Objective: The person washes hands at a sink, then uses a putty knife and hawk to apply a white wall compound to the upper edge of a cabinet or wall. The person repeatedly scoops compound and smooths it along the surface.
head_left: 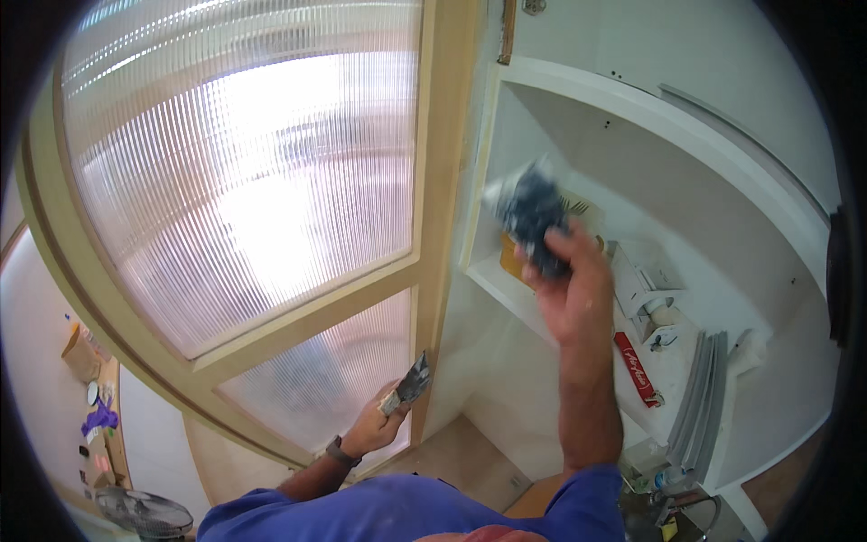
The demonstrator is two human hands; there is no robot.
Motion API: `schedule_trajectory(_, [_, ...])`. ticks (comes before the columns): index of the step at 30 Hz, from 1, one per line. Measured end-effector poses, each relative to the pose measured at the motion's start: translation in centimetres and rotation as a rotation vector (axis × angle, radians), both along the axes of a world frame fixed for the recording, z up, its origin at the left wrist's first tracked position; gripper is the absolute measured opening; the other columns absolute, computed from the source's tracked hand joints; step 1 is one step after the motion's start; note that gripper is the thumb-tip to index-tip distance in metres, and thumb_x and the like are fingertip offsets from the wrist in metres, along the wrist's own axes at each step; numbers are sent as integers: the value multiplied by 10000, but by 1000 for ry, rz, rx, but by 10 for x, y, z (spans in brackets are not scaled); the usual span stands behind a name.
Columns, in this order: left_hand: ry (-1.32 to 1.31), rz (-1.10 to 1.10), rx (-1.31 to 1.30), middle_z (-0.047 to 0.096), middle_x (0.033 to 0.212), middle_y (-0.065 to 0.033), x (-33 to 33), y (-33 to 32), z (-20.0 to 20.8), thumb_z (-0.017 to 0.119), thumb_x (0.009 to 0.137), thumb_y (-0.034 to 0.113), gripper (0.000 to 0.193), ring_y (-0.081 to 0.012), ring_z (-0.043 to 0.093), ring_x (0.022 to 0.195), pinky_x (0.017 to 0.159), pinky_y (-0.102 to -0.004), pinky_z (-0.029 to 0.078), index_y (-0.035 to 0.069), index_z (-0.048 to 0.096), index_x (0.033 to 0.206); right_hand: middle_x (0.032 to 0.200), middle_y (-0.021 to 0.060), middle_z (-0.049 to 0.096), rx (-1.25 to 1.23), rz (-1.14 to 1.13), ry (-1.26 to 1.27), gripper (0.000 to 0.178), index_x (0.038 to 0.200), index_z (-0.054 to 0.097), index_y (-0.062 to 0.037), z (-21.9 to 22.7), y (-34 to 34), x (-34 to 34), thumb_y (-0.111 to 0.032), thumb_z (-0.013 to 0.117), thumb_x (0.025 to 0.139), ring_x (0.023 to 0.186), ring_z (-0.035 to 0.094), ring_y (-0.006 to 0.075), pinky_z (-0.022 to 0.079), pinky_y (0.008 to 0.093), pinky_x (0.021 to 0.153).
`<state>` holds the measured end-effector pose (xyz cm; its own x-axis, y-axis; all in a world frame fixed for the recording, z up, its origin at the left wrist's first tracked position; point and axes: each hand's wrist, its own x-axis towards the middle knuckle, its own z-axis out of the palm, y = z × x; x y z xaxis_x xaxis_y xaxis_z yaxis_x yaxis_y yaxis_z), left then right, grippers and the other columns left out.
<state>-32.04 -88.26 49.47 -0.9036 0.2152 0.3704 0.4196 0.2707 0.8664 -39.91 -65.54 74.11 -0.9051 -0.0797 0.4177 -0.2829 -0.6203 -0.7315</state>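
Observation:
My right hand [575,285] is raised in front of the white shelf unit. Its fingers are wrapped round a dark bundle in clear plastic [535,217], smeared by motion, so its exact kind cannot be made out. Lower down, beside the door frame, my left hand [372,427] is closed round the pale handle of a putty knife [414,381]. The knife's grey blade points up and to the right, near the frame's wooden edge. A dark wristband circles my left wrist.
A wooden door with ribbed glass [244,208] fills the left. On the white shelf [704,113] are a red box [638,370], a white carton [637,275] and grey strips [700,397]. A fan [144,512] stands lower left; bottles and other items sit lower right.

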Motion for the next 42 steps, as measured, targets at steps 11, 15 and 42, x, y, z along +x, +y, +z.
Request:
schedule_trajectory(11, [-59, 25, -4, 532, 1051, -171, 1, -22, -16, 449, 930, 156, 310, -287, 534, 938, 853, -342, 418, -12, 478, 1188, 829, 109, 643, 698, -1217, 638, 282, 1069, 611, -33, 164, -36, -99, -116, 508, 820, 703, 603, 232, 498, 337, 649])
schedule_trajectory(15, [-169, 61, 10, 537, 989, -147, 6, -26, -18, 456, 928, 167, 331, -235, 550, 850, 791, -335, 440, -14, 458, 1205, 816, 250, 621, 711, -1473, 776, 251, 965, 628, 32, 176, -54, -141, -143, 527, 816, 774, 616, 370, 486, 412, 713])
schedule_trajectory(42, [-158, 42, -2, 549, 887, -137, -4, -49, -46, 485, 873, 119, 301, -242, 542, 748, 715, -333, 444, -7, 480, 1146, 1031, 137, 622, 927, -1688, 898, 250, 1038, 598, -23, 136, -95, -175, -149, 542, 830, 910, 588, 302, 529, 432, 727])
